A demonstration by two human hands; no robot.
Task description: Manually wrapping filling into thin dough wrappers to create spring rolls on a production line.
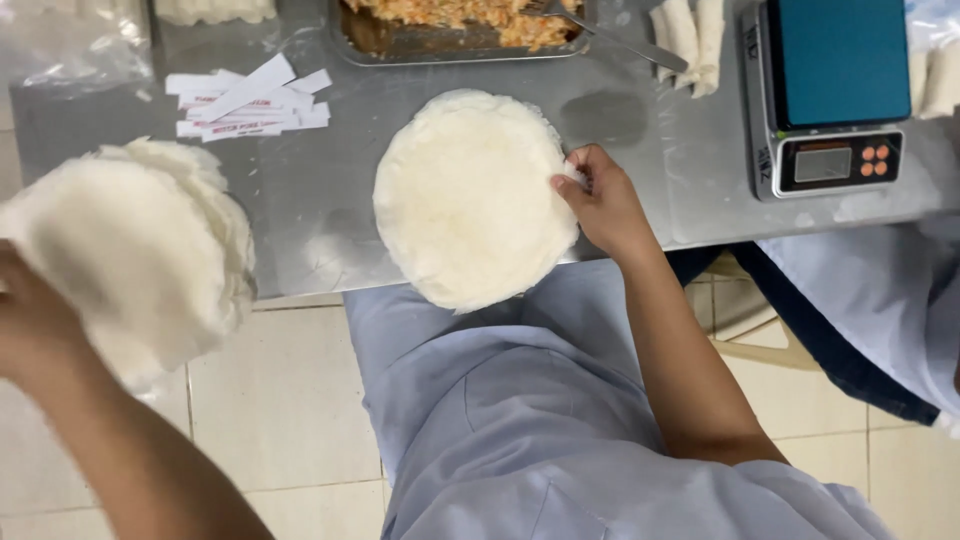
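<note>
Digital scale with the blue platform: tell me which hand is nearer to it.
Right. The right hand pinches the round wrapper's edge, just left of the scale; the left hand holds a wrapper stack far left.

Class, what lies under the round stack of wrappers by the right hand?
The wrappers lie on a steel table, their near edge overhanging it. The right hand pinches their rim. The table under them is hidden.

Bare steel (pixel 640 150) between wrappers (pixel 470 200) and scale (pixel 830 100).

Bright, even overhead light, soft glare on the steel table (pixel 320 200), motion blur at left edge.
</note>
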